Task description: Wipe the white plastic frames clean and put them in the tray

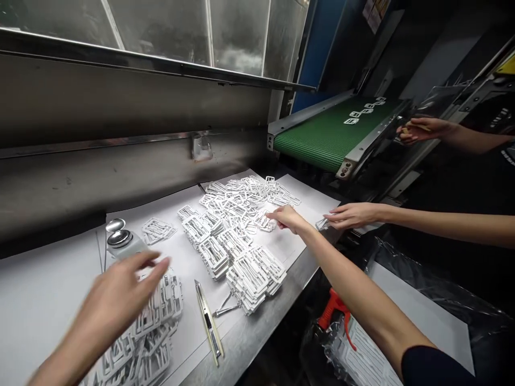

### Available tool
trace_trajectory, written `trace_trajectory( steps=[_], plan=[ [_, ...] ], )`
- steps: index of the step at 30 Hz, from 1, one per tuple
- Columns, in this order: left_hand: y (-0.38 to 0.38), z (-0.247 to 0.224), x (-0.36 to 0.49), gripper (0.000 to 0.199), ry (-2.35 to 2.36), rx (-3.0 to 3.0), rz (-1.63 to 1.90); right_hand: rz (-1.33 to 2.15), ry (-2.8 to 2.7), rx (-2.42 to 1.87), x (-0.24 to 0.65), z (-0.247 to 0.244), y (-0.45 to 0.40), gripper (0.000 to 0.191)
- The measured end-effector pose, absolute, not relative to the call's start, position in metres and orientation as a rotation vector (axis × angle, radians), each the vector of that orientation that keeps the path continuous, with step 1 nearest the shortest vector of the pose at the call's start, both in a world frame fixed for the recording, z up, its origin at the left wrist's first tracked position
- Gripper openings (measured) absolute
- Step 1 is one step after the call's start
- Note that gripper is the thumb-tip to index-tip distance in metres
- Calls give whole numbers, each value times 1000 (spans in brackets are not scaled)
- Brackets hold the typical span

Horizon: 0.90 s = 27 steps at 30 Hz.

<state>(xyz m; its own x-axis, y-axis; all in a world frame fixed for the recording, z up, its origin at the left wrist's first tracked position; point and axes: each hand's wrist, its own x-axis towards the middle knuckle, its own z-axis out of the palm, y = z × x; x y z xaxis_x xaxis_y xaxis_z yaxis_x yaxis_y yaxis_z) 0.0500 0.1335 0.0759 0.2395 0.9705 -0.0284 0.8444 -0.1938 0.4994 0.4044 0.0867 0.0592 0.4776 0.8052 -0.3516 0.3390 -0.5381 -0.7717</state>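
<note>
My left hand, slightly blurred, hovers with thumb and fingers apart above stacked white plastic frames at the front left of the table. It holds nothing that I can see. My right hand reaches to the right side of a loose heap of white plastic frames. Its index finger stretches out to a few frames there; no frame shows lifted in it. Neater stacks of frames stand nearer the table's front edge.
A utility knife and a small metal tool lie near the front edge. A round-lidded metal container stands left. A green conveyor carries several frames. Another person's hands are at right. A red-handled tool hangs below, by a plastic-lined box.
</note>
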Motion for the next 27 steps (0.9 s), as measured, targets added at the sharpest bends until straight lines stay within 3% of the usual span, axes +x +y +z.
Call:
trace_trajectory(
  steps=[3,7,12,27],
  plan=[
    [148,87,137,42,1355,2447,134,995,-841,-2209,432,42,107,24],
    [173,84,226,25,1276,2556,-38,1046,-810,-2273,443,25,129,25],
    [209,60,272,30,1347,2535,-268,1094,-824,-2277,435,9,148,24],
    [308,58,279,42,1660,2049,117,1134,-699,-1865,481,28,129,21]
  ],
)
